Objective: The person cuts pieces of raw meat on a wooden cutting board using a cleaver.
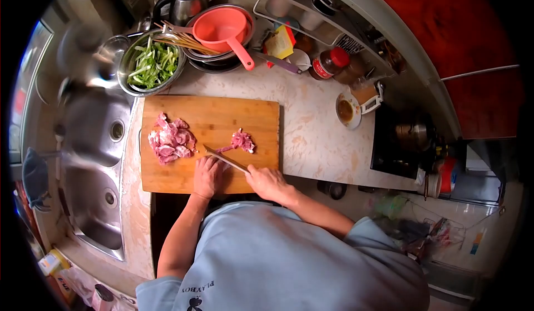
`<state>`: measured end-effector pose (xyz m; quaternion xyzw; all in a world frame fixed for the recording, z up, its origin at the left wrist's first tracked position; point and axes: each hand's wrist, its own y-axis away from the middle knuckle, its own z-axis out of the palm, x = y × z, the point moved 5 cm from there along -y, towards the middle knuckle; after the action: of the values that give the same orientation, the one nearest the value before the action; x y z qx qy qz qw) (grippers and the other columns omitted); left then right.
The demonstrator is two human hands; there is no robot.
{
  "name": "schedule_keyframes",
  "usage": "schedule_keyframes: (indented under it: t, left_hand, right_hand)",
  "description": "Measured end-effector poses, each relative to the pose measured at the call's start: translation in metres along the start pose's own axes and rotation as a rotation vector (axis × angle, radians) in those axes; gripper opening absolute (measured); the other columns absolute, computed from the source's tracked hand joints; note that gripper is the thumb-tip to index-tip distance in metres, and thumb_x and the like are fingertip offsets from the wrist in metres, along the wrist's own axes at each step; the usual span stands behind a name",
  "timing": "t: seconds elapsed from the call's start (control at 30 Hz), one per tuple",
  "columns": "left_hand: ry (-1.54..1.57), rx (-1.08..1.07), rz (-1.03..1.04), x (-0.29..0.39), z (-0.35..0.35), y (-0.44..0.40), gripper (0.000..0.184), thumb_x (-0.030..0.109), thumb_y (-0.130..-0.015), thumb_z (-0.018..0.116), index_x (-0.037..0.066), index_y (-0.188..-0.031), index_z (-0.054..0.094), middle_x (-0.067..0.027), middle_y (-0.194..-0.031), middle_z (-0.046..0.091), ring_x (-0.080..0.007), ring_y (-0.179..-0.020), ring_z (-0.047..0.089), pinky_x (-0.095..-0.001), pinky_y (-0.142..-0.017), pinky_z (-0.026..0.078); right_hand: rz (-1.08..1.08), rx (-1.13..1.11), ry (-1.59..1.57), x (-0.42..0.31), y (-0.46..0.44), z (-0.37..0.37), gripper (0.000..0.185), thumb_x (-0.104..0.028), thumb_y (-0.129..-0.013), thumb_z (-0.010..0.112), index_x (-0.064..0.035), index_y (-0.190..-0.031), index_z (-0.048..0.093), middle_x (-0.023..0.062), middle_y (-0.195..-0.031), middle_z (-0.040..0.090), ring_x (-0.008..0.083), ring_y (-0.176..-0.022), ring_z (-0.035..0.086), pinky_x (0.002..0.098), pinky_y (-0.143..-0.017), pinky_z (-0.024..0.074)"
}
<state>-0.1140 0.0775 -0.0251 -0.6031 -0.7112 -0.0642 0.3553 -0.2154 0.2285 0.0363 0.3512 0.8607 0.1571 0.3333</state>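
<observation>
A wooden cutting board [222,111] lies on the counter. On its left part is a pile of raw meat pieces [171,140]; a smaller heap of cut meat [242,141] lies right of the middle. My right hand [268,182] is wrapped round the handle of a knife [227,160], whose blade points up and left between the two heaps. Close to the blade, near the board's front edge, my left hand [208,175] rests with its fingers bent and drawn together. Whatever is under those fingertips is too small to make out.
A double sink [94,200] is at the left. Behind the board stand a bowl of cut greens [152,66], a red strainer [219,28] on stacked bowls and a kettle [188,4]. Farther right are a red-capped jar [329,63], a small dish [347,110] and a stove [396,144].
</observation>
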Motion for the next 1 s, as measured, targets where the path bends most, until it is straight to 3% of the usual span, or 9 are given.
schedule_keyframes:
  t: [0.1, 0.2, 0.3, 0.37, 0.47, 0.7, 0.8, 0.87, 1.0]
  left_hand:
    - [0.044, 0.092, 0.002, 0.005, -0.005, -0.008, 0.020, 0.006, -0.076, 0.072, 0.007, -0.096, 0.068, -0.0084, -0.103, 0.065, -0.0301, -0.095, 0.060, -0.0410, -0.079, 0.045]
    - [0.063, 0.117, 0.003, 0.007, -0.007, -0.004, 0.024, 0.004, -0.077, 0.071, 0.008, -0.100, 0.071, -0.0094, -0.105, 0.067, -0.0304, -0.092, 0.061, -0.0406, -0.080, 0.046]
    - [0.047, 0.103, 0.001, 0.000, -0.004, 0.004, 0.022, 0.004, -0.075, 0.071, 0.007, -0.097, 0.070, -0.0103, -0.107, 0.066, -0.0316, -0.095, 0.060, -0.0418, -0.080, 0.047]
    - [0.004, 0.022, -0.001, -0.004, 0.000, 0.007, 0.020, 0.003, -0.074, 0.070, 0.005, -0.094, 0.069, -0.0115, -0.107, 0.065, -0.0337, -0.097, 0.059, -0.0432, -0.081, 0.046]
    - [0.028, 0.067, 0.019, -0.001, -0.004, 0.003, 0.014, 0.006, -0.074, 0.070, 0.005, -0.087, 0.064, -0.0122, -0.102, 0.062, -0.0319, -0.099, 0.058, -0.0430, -0.080, 0.045]
    - [0.003, 0.011, -0.004, 0.001, -0.003, 0.000, 0.019, 0.007, -0.076, 0.071, 0.005, -0.094, 0.067, -0.0095, -0.103, 0.064, -0.0303, -0.097, 0.059, -0.0417, -0.082, 0.046]
    - [0.022, 0.086, -0.005, 0.001, -0.004, -0.004, 0.022, 0.008, -0.077, 0.072, 0.007, -0.098, 0.069, -0.0084, -0.102, 0.064, -0.0294, -0.096, 0.060, -0.0407, -0.081, 0.046]
    - [0.033, 0.164, -0.007, 0.003, -0.009, 0.003, 0.022, 0.008, -0.077, 0.072, 0.007, -0.099, 0.069, -0.0087, -0.102, 0.065, -0.0294, -0.094, 0.061, -0.0399, -0.080, 0.046]
    - [-0.023, -0.005, -0.025, -0.002, -0.003, 0.008, 0.021, 0.006, -0.075, 0.071, 0.005, -0.096, 0.068, -0.0098, -0.102, 0.064, -0.0312, -0.098, 0.059, -0.0416, -0.080, 0.045]
  right_hand:
    - [0.097, 0.161, -0.157, 0.020, 0.001, -0.010, 0.029, -0.028, -0.101, 0.044, -0.0001, -0.099, 0.054, 0.0291, -0.079, 0.065, 0.0486, -0.076, 0.064, 0.0584, -0.068, 0.0500]
    - [0.046, 0.099, -0.061, 0.009, 0.014, -0.021, 0.028, -0.028, -0.100, 0.046, -0.0007, -0.097, 0.055, 0.0284, -0.077, 0.065, 0.0485, -0.074, 0.064, 0.0578, -0.067, 0.0513]
    - [-0.041, -0.005, 0.023, -0.007, 0.034, -0.012, 0.025, -0.026, -0.099, 0.048, -0.0021, -0.096, 0.054, 0.0248, -0.074, 0.066, 0.0471, -0.073, 0.065, 0.0568, -0.065, 0.0523]
    - [-0.033, 0.001, 0.028, -0.006, 0.044, -0.009, 0.025, -0.026, -0.098, 0.048, -0.0015, -0.098, 0.054, 0.0238, -0.074, 0.066, 0.0464, -0.073, 0.066, 0.0564, -0.065, 0.0525]
    - [-0.002, -0.015, 0.064, 0.000, 0.050, -0.007, 0.025, -0.026, -0.098, 0.048, -0.0011, -0.098, 0.054, 0.0234, -0.075, 0.067, 0.0459, -0.073, 0.066, 0.0567, -0.065, 0.0522]
    - [-0.032, -0.021, 0.059, -0.003, 0.000, 0.007, 0.026, -0.025, -0.099, 0.046, -0.0004, -0.099, 0.054, 0.0244, -0.076, 0.067, 0.0468, -0.075, 0.066, 0.0578, -0.068, 0.0513]
    - [0.072, 0.147, -0.125, 0.018, 0.002, -0.004, 0.026, -0.026, -0.100, 0.045, -0.0015, -0.099, 0.054, 0.0266, -0.074, 0.065, 0.0484, -0.073, 0.064, 0.0561, -0.067, 0.0515]
    - [0.042, 0.121, -0.083, 0.013, 0.014, -0.010, 0.026, -0.026, -0.100, 0.045, -0.0017, -0.098, 0.054, 0.0264, -0.074, 0.065, 0.0481, -0.073, 0.064, 0.0564, -0.067, 0.0515]
    - [-0.047, 0.034, 0.050, -0.007, 0.038, -0.013, 0.022, -0.024, -0.098, 0.049, -0.0028, -0.095, 0.054, 0.0245, -0.074, 0.066, 0.0462, -0.073, 0.066, 0.0571, -0.065, 0.0522]
